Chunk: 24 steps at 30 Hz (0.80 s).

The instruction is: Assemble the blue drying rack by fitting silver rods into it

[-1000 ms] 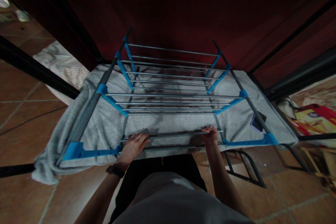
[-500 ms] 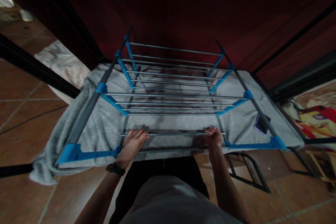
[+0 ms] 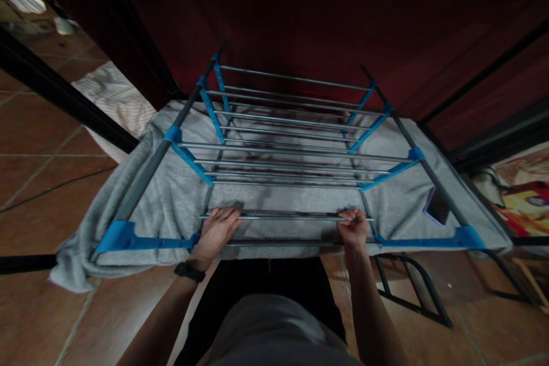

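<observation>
A rack [image 3: 274, 152] of grey metal tubes and blue plastic brackets lies on a grey blanket. My left hand [image 3: 219, 230] grips a loose-looking metal rod [image 3: 287, 218] near its left end. Around the same rod's right end my right hand [image 3: 353, 225] is closed. The rod runs level between the near blue brackets, the left one [image 3: 146, 242] and the right one [image 3: 429, 240], just above another crosswise tube [image 3: 283, 244]. I cannot tell whether the rod's ends touch the brackets.
The grey blanket [image 3: 171, 206] covers a low surface. A phone [image 3: 437, 206] lies on it at the right, beside the rack's side tube. Dark metal bars [image 3: 64, 83] stand at the left, a dark red cloth [image 3: 283, 11] behind. A black metal frame [image 3: 412, 286] stands on the tiled floor.
The view has shifted slightly, so the rack appears a little further right. Both hands keep their hold on the rod, with little visible movement against the rack.
</observation>
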### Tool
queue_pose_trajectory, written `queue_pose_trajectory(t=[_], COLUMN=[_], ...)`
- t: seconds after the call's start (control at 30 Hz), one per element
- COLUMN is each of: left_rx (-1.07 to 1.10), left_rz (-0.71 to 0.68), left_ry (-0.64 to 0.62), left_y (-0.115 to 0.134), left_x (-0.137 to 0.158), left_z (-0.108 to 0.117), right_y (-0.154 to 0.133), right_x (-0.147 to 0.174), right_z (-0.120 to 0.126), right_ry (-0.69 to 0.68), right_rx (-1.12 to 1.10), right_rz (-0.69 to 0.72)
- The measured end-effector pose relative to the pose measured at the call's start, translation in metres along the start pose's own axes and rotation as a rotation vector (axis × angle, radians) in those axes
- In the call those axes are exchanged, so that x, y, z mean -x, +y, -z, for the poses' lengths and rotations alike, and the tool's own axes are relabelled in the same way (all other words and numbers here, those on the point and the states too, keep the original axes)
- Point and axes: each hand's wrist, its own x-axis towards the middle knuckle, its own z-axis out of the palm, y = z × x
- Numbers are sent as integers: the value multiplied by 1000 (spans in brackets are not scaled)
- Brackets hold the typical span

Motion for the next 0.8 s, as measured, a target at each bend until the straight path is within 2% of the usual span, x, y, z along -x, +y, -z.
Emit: queue_pose_trajectory(t=[0.2, 0.43, 0.63, 0.8], left_rx=[-34, -59, 8, 38], left_rz=[-12, 2, -43, -52], left_ry=[-17, -54, -118, -148], left_y=[5, 9, 8, 7], left_x=[2, 0, -3, -5], left_z=[3, 3, -2, -2], right_y=[-2, -7, -19, -29], right_x=[-2, 1, 7, 5], right_z=[3, 4, 8, 16], right_ry=[43, -26, -64, -42], right_rx=[-18, -8, -16, 33], right_rz=[-6, -26, -54, -9])
